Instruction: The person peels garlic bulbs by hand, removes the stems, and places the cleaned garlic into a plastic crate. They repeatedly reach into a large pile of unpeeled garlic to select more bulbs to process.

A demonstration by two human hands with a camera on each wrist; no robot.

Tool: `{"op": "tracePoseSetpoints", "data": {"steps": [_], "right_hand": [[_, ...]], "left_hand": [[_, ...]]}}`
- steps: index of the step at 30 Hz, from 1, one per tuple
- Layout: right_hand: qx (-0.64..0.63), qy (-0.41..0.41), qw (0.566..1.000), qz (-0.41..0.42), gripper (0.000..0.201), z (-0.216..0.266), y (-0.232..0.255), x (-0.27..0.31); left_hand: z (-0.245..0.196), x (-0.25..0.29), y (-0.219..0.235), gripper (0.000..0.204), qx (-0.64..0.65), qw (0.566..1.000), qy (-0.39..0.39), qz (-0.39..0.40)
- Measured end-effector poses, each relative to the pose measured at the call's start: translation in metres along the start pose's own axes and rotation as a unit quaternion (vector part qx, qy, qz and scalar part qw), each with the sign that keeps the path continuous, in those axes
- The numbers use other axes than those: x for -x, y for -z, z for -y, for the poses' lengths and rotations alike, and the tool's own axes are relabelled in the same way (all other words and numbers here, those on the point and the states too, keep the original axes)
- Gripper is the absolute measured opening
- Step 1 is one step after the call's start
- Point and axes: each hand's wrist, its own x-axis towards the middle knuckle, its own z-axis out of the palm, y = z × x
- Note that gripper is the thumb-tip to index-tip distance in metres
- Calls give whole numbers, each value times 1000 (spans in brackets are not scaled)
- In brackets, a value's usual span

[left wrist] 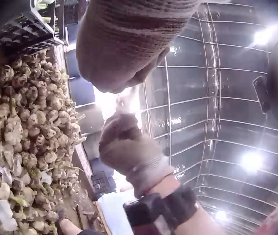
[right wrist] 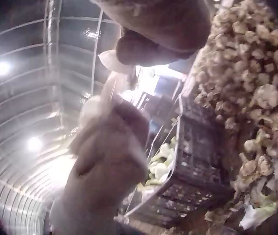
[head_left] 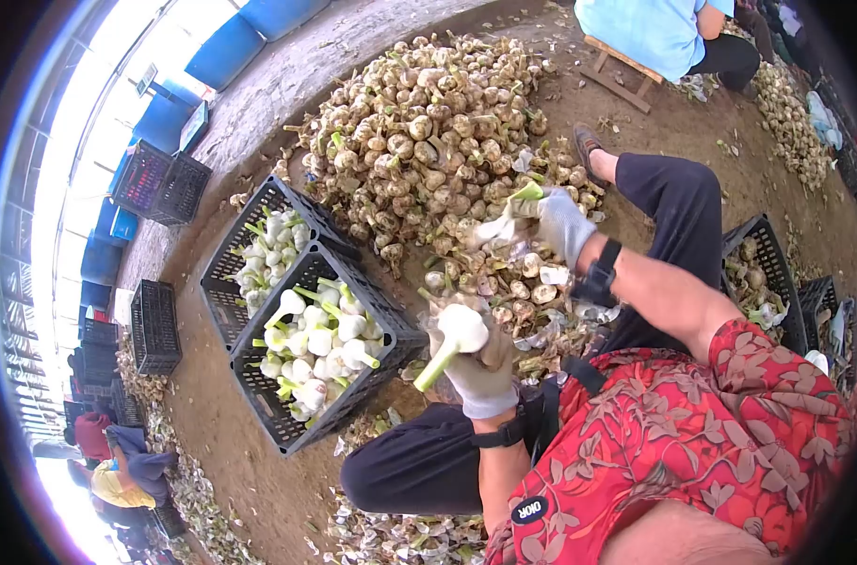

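My left hand (head_left: 480,372), in a light work glove, grips a peeled white garlic bulb (head_left: 463,329) whose green stem points down and left. Up and to the right, my gloved right hand (head_left: 566,228) pinches a strip of garlic skin (head_left: 500,229) with a green end. Loose unpeeled garlic and peelings lie under both hands. In the left wrist view the right hand (left wrist: 129,147) shows past the near glove. The right wrist view has the left hand (right wrist: 109,152) with pale skin stretching toward the other glove.
A large heap of unpeeled garlic (head_left: 428,132) rises ahead. Left of my hands stand two black crates, the near crate (head_left: 391,350) and the far crate (head_left: 223,299), with peeled bulbs inside. Another crate (head_left: 794,325) is at my right. A person in blue (head_left: 640,38) sits beyond.
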Motion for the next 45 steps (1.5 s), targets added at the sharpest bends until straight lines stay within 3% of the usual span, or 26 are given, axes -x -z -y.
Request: {"op": "tracePoseSetpoints", "data": {"steps": [1,2,3,4,5,7,8,11,12,13,15,17,19,25,26,29,30,32,34,38,41,45], "right_hand": [[108,0,994,4,17,-5,28,-14],[447,70,873,181,22,-9,40,-14],[416,-181,845,284,33,29,6,15],[545,-78,758,349,38,33,-2,34],[654,28,641,400,44,37,-7,48],[596,57,740,306,46,56,-33,54],[553,180,775,246,39,46,-34,53],[565,196,777,195,33,49,-62,64],[591,248,749,167,33,40,-65,68],[589,235,756,161,32,34,-68,70],[587,206,768,153,29,24,-70,71],[574,248,767,143,22,21,-70,73],[554,261,779,133,19,20,-70,75],[650,295,687,135,13,13,-73,63],[656,277,687,146,18,16,-72,60],[523,208,813,148,18,7,-59,43],[531,174,816,146,20,7,-57,43],[527,211,812,135,21,9,-56,55],[506,241,817,133,22,16,-61,66],[504,229,823,129,20,21,-67,73],[545,237,790,149,16,19,-65,72],[585,274,747,158,14,8,-57,63]], "left_hand": [[-2,2,-2,52,-28,999,-3,-17],[-3,3,1,52,-64,998,-10,-19],[-3,3,-1,51,-91,995,-20,-40],[-2,3,-6,51,-117,991,-27,-61],[-1,2,-9,51,-143,986,-35,-79],[2,-4,8,47,-154,983,-55,-88],[4,-4,4,46,-179,976,-69,-102],[11,-6,-8,39,-256,943,-137,-160],[18,-11,-3,37,-278,928,-171,-181],[21,-12,-3,35,-298,911,-203,-202],[27,-10,-3,32,-275,904,-226,-236],[34,-19,1,33,-252,879,-288,-283],[31,-10,-3,34,-269,895,-244,-259],[24,-3,-11,31,-310,902,-178,-244],[23,-3,-10,30,-302,905,-168,-246],[21,-16,7,29,-282,911,-203,-223],[20,-12,2,28,-278,915,-184,-226],[19,-3,-13,27,-267,924,-145,-234],[20,-6,-7,26,-258,928,-147,-225],[23,-11,1,24,-274,912,-174,-250],[25,-11,8,24,-296,904,-197,-239],[29,-6,0,26,-307,906,-173,-234]]}}
